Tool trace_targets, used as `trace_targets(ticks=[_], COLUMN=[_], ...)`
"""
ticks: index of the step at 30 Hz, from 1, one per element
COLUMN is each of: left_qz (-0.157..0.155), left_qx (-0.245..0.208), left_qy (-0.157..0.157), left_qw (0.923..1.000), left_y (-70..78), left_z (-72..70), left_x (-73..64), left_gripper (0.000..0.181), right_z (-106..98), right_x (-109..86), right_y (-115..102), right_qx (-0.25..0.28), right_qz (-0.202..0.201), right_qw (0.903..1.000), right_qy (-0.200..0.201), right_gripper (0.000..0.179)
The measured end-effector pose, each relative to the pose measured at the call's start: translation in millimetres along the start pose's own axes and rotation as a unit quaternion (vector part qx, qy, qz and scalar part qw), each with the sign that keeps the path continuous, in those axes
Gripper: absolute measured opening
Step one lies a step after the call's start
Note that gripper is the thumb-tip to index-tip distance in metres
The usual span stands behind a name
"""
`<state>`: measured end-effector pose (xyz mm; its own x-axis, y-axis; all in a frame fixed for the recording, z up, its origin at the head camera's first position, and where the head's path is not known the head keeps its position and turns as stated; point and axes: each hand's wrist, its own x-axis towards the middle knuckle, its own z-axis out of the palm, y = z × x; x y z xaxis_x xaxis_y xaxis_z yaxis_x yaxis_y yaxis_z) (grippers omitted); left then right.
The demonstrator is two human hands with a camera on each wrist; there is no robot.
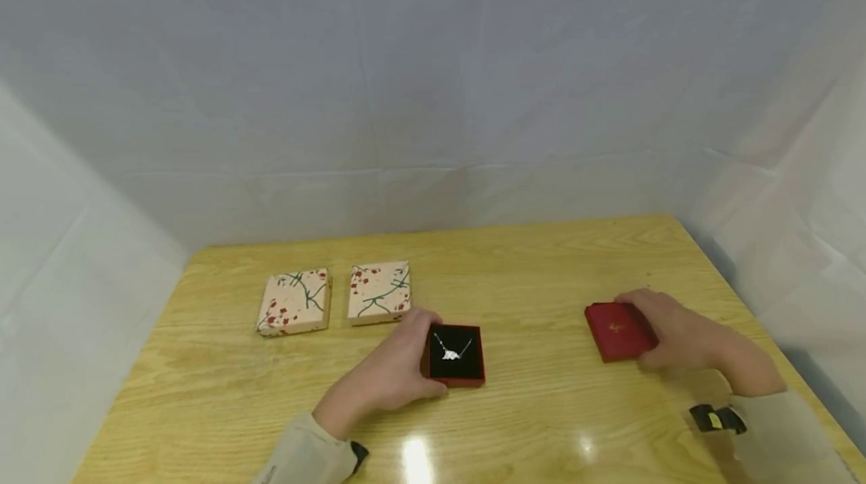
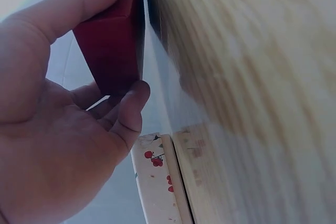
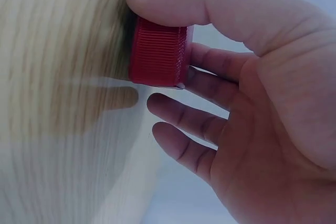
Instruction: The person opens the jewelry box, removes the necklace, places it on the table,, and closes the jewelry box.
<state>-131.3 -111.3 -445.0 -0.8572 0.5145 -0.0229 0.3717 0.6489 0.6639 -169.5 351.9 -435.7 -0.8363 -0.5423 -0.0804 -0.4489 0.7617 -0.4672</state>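
The left hand [image 1: 395,367] pinches the necklace box [image 1: 457,382] by opposite sides, perhaps sparing the necklace [image 1: 450,355] inside; right of that box, the right hand [image 1: 683,335] pinches a red case [image 1: 614,335], likely steadying it.

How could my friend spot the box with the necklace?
On the wooden table, find the left hand. It holds a small red box. Unlike the nearest flowery box and the red piece in the right hand, this one shows black lining with a silvery necklace inside.

Glossy wood-grained table [image 1: 528,281], ribbed red lid [image 3: 157,53], shiny metallic necklace [image 1: 450,355], creased cloth-like backdrop [image 1: 433,93]
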Motion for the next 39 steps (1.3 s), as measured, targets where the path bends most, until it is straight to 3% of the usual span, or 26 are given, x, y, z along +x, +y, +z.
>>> trace_targets(ticks=[7, 26, 39], left_qz=[-0.001, -0.022, -0.044], left_qx=[0.001, -0.011, -0.014], left_qy=[-0.003, -0.028, -0.043], left_qw=[1.0000, 0.9993, 0.9980], left_y=[-1.0, 0.9, 1.3], left_z=[-0.4, -0.3, -6.6], left_x=[-1.2, -2.1, -3.5], left_gripper=[0.090, 0.096, 0.113], right_z=[0, 1, -8], right_x=[-0.1, 1.1, 4.8], right_y=[3, 10, -15], right_qx=[-0.002, -0.024, -0.034], right_qz=[0.015, 0.000, 0.011], right_qw=[0.9998, 0.9997, 0.9993], right_qy=[-0.011, -0.011, 0.004], right_gripper=[0.089, 0.092, 0.108])
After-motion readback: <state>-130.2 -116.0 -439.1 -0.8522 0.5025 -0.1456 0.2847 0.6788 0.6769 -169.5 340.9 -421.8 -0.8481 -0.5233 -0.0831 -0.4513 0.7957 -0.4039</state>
